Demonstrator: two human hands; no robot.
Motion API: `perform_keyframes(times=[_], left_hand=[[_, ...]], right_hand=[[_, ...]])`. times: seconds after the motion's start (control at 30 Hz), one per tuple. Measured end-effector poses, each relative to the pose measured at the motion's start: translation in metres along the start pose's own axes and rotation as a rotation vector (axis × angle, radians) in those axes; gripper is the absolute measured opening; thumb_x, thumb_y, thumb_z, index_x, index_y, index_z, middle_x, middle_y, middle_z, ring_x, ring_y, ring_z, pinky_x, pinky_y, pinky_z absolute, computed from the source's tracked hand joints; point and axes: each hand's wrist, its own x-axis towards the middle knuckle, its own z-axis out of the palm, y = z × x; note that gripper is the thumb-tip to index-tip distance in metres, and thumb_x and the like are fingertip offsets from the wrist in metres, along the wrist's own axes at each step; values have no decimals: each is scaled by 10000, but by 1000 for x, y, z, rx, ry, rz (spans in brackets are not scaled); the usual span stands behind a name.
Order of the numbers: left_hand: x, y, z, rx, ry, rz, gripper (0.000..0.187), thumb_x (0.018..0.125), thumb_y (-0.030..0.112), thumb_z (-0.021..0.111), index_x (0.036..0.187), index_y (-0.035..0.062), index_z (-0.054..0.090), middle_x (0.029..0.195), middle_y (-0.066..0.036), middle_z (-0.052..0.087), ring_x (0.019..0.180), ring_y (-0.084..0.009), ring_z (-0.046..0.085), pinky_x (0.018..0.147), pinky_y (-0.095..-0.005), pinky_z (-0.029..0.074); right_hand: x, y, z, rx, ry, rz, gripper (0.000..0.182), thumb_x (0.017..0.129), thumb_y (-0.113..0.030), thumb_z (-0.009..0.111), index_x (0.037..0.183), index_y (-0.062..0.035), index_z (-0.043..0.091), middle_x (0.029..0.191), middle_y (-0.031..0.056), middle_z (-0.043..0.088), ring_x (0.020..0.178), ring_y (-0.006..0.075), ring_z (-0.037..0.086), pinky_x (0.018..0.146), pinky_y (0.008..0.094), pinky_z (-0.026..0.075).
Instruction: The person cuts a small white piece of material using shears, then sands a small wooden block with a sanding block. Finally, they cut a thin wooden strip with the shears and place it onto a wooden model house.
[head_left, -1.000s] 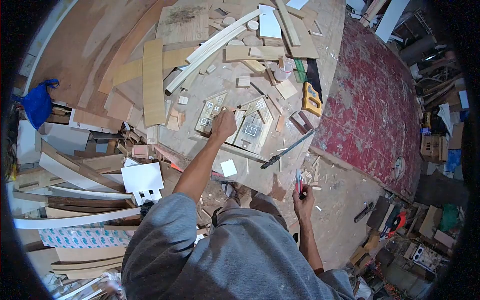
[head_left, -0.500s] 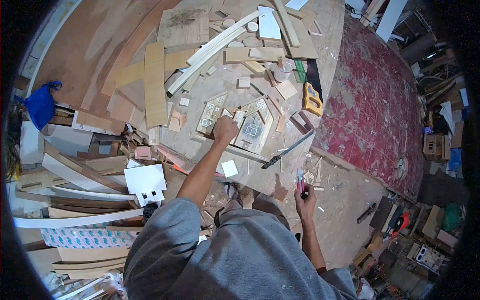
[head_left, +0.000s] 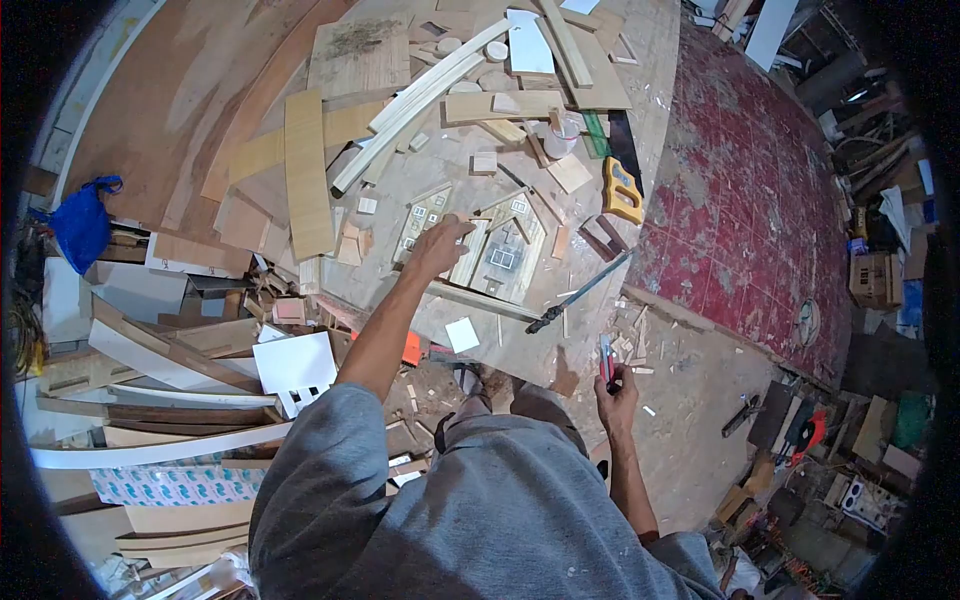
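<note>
My left hand point(head_left: 438, 247) lies over the small wooden house model point(head_left: 508, 250), its fingers stretched out and apart near the gap between the two gabled parts. Small white window frames mark the model's face, and my hand hides part of its middle. In my right hand point(head_left: 617, 400), held low to the right of the table's front edge, is a red utility knife point(head_left: 606, 366) with its blade end pointing up and away from me. A white square card point(head_left: 462, 335) lies at the table edge in front of the model.
A yellow-handled saw point(head_left: 623, 190) lies right of the model, with a dark rod point(head_left: 580, 292) nearer me. Behind stand a white tub point(head_left: 562, 137) and long wood strips point(head_left: 420, 100). Boards and offcuts crowd the left; a stained red panel point(head_left: 740, 200) spans the right.
My left hand has shifted slightly at the model, and its fingers have gone from curled to stretched out. My right hand still holds the knife in about the same place.
</note>
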Motion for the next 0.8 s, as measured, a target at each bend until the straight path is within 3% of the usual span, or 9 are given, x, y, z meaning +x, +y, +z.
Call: perform_keyframes(times=[0.8], left_hand=[[14, -8, 0, 78, -90, 57, 353, 805, 130, 728, 1146, 78, 655, 1127, -112, 621, 1119, -295, 599, 961, -397, 485]], right_hand=[[-1, -6, 1, -2, 17, -29, 309, 826, -129, 722, 1073, 8, 598, 850, 107, 645, 702, 162, 578, 666, 315, 498]])
